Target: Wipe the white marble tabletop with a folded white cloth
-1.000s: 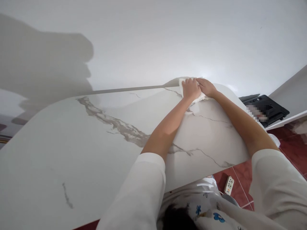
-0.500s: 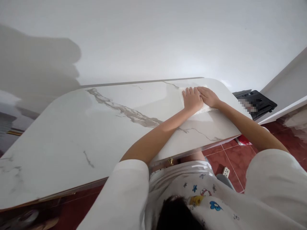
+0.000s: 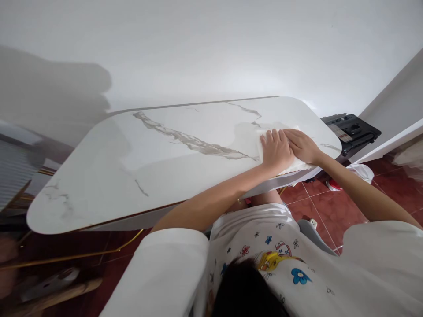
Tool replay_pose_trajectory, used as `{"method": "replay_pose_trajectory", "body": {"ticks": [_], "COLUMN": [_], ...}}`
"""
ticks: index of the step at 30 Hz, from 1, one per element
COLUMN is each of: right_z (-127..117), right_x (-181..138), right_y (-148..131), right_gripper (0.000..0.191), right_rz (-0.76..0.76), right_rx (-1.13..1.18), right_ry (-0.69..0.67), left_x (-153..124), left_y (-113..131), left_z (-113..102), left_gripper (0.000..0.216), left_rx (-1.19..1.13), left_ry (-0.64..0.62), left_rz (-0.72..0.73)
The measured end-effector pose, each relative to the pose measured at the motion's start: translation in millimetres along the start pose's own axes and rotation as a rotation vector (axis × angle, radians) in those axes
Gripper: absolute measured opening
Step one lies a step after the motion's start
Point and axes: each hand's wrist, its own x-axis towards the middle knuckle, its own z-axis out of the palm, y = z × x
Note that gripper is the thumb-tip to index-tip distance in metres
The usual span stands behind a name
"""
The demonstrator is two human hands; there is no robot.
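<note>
A thin white wipe or tissue (image 3: 299, 166) lies on the white marble-patterned table (image 3: 185, 176), close to its front right edge. My left hand (image 3: 276, 150) presses flat on the wipe, fingers slightly spread and pointing away from me. Right beside it, my right hand (image 3: 304, 146) also lies on the wipe, its fingers stretched leftward and touching the left hand. Most of the wipe is hidden beneath both palms. A wrinkled edge shows below the hands, and another shows to the left of them.
The table's back edge runs along a white wall (image 3: 198, 53). A black case (image 3: 353, 130) stands beyond the right end. On the red tiled floor (image 3: 317, 202) are a white plastic bag (image 3: 361, 171) and a power strip (image 3: 313, 223). Gold metal bars (image 3: 99, 254) show below the table.
Both hands and the wipe have slid toward me and slightly right, from near the table's back to its front edge. The camera view has shifted too, showing more of the table's left end.
</note>
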Motion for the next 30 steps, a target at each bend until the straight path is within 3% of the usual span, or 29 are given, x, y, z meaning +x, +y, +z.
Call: {"method": "replay_pose_trajectory", "body": {"ticks": [6,10,13,19,30], "right_z": [-20.0,-30.6,-30.5,-19.3,16.6], "right_x": [-12.6,-23.9,-23.4,8.8,102.9], "right_y": [32.2,53.6,64.8,89.5,147.0], "right_gripper": [0.051,0.052,0.053,0.051,0.046], "right_rz": [-0.03,0.037,0.093,0.101,0.113], "right_rx": [0.07,0.077,0.054,0.022,-0.006], "right_ry": [-0.057,-0.081,-0.077,-0.057,-0.045], "left_x": [11.8,23.9,33.8,71.8,162.7], "left_y": [34.0,55.7,59.0,42.6,-10.5], "left_z": [9.2,17.7,21.7,32.7,47.6], "left_gripper": [0.056,0.057,0.055,0.048,0.044], "left_rx": [-0.052,-0.104,-0.14,-0.171,-0.115], "left_ry": [-0.036,-0.06,-0.04,0.004,0.025], "left_rz": [-0.037,-0.02,0.001,0.002,-0.017]}}
